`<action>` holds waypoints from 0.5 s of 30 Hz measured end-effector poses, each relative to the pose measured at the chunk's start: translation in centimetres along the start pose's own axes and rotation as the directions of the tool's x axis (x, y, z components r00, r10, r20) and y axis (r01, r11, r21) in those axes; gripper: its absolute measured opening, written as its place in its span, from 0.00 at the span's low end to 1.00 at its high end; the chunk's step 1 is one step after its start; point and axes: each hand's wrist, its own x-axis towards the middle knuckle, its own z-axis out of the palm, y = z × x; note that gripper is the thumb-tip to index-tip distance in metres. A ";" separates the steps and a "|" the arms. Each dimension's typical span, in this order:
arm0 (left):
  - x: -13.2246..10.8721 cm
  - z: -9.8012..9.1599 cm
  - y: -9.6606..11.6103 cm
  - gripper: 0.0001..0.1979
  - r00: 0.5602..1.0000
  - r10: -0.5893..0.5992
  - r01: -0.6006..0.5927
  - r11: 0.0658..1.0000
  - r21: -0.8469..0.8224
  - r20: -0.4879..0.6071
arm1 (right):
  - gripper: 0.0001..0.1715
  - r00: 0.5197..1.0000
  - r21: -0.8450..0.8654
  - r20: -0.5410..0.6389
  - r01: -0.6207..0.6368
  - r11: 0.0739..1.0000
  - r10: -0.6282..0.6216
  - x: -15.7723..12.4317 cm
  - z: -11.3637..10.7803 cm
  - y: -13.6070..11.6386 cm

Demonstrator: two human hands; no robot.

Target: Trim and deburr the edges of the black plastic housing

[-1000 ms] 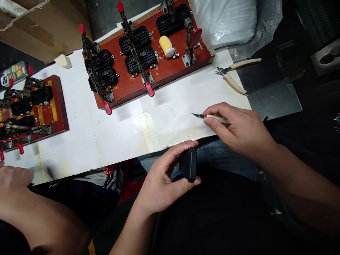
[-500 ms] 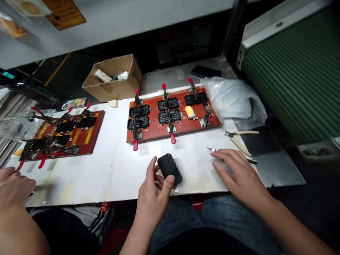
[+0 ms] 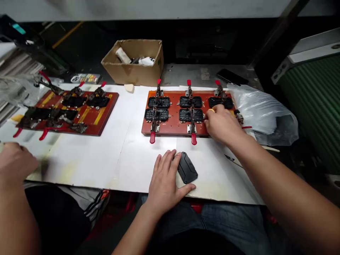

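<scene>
Lying near the front edge of the white-covered table (image 3: 106, 166), with bare surface around it, the black plastic cover (image 3: 187, 172) touches the flat, spread left hand (image 3: 166, 182). The right hand (image 3: 221, 124) curls loosely over the red clamp jig (image 3: 175, 124); its grasp is hidden.

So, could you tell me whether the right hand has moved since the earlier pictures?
Yes. The right hand has left the knife on the white sheet and gone forward to the red jig board, at its right end.
</scene>
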 end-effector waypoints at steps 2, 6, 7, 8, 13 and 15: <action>0.0 -0.2 0.0 0.51 1.000 0.003 -0.003 1.000 -0.016 0.001 | 0.15 0.994 0.061 -0.109 -0.021 0.998 0.028 -0.8 0.2 0.1; 0.0 -0.2 -0.1 0.47 1.000 0.016 -0.016 0.999 -0.044 -0.002 | 0.27 0.958 0.528 -0.288 0.165 0.833 -0.007 -6.9 1.5 -0.3; 0.1 -0.2 -0.2 0.46 1.000 0.024 -0.024 0.998 -0.053 0.000 | 0.30 0.963 0.642 -0.266 0.201 0.740 -0.031 -8.8 2.1 -0.6; 0.1 -0.2 -0.2 0.46 0.999 0.034 -0.034 0.997 -0.062 0.003 | 0.30 0.974 0.719 -0.214 0.208 0.663 -0.074 -10.7 2.9 -0.9; 0.1 -0.1 -0.4 0.45 0.998 0.065 -0.064 0.993 -0.097 0.007 | 0.18 0.966 0.741 -0.096 0.229 0.632 -0.239 -16.8 6.5 -1.5; 0.2 0.0 -0.4 0.46 0.998 0.068 -0.067 0.993 -0.102 0.010 | 0.18 0.972 0.741 -0.124 0.225 0.633 -0.200 -17.3 7.1 -1.0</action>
